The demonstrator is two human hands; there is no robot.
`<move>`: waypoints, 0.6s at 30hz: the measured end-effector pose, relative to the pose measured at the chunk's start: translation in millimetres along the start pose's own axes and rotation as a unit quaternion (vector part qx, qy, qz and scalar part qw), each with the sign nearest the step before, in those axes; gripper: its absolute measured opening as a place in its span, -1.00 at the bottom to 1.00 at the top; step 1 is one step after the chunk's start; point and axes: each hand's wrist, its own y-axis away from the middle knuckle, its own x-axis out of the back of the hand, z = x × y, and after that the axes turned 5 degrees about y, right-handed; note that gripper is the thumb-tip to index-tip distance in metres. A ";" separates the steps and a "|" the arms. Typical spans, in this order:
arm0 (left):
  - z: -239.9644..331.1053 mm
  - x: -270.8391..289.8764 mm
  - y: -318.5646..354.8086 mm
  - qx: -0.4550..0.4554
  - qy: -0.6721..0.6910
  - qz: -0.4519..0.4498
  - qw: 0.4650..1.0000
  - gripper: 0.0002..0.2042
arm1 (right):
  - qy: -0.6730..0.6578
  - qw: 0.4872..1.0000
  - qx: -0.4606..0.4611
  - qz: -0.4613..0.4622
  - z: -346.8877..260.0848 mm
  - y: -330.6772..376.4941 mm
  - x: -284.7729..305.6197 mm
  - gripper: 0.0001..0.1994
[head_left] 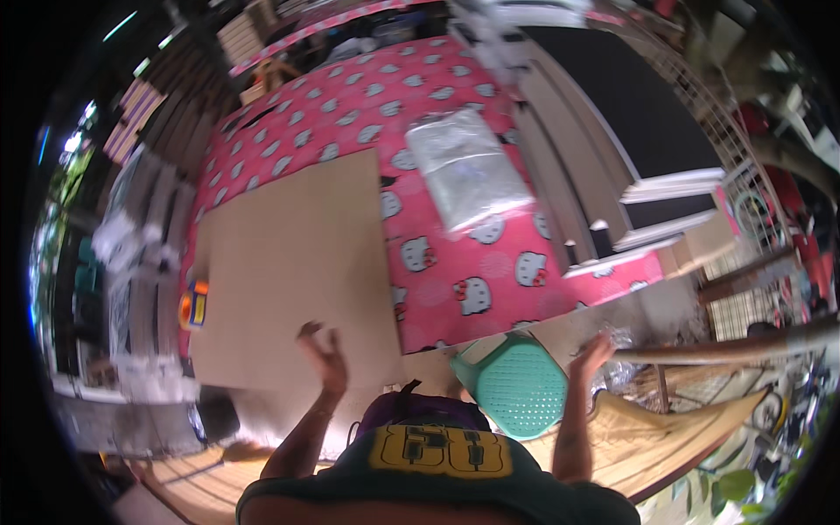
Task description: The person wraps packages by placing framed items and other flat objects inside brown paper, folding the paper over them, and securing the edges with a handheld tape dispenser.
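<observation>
Left hand: over the near side of the board, contact indeterminate. Right hand: right of the stool, blurred. Board and packet: on the tabletop, left of the panels.

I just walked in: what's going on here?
A person's open left hand is over the near part of a brown cardboard sheet on a pink cat-print tablecloth; contact is unclear. The right hand is beside a green plastic stool, its grip blurred. A clear plastic pack lies right of the sheet.
</observation>
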 end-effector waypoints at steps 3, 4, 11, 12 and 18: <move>-46.0 185.7 3.9 0.153 -0.508 0.234 0.814 -0.52 | -0.094 0.860 -0.306 -0.398 -32.8 220.0 -24.6 -0.54; -49.7 221.0 8.7 0.277 -0.497 0.328 0.754 -0.46 | -0.053 0.778 -0.420 -0.464 -63.6 259.0 -38.6 -0.60; -108.9 359.8 -25.1 0.369 0.203 0.225 0.879 -0.75 | -0.093 0.817 -0.305 -0.480 -120.1 363.4 -98.0 -0.77; -108.5 353.7 -31.2 0.357 0.207 0.229 0.881 -0.75 | -0.095 0.837 -0.285 -0.457 -118.1 365.2 -100.3 -0.78; -98.7 346.7 -72.0 0.297 0.203 0.211 0.909 -0.75 | -0.053 0.870 -0.186 -0.453 -143.7 375.8 -135.1 -0.78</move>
